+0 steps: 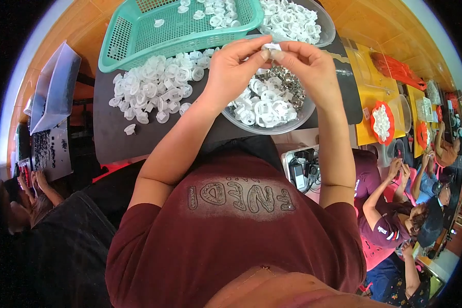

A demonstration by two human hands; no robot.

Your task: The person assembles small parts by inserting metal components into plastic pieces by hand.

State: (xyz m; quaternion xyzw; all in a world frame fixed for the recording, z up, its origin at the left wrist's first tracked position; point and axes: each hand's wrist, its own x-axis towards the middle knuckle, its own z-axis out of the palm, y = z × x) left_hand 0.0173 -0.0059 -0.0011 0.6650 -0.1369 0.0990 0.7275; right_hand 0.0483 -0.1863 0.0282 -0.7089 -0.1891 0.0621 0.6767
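Note:
My left hand (236, 66) and my right hand (311, 65) meet above a clear bowl (272, 132). A small white plastic part (271, 46) is pinched between the fingertips of both. Inside the bowl, white plastic fittings (266, 109) lie at the near side, and small shiny metal pieces (288, 84) fill the far right side. Left of my left forearm, a loose heap of similar translucent white fittings (156, 84) covers part of the dark table (115, 149). One single fitting (130, 129) sits apart from the heap, toward the near edge.
Behind the heap stands a green mesh basket (182, 47) with some fittings in it. Another bowl (329, 26) of white parts is at the far right. A yellow table (365, 92) holds a red dish (391, 126) of white pieces. Co-workers (390, 215) sit to the right; another person's hands (43, 182) work at left.

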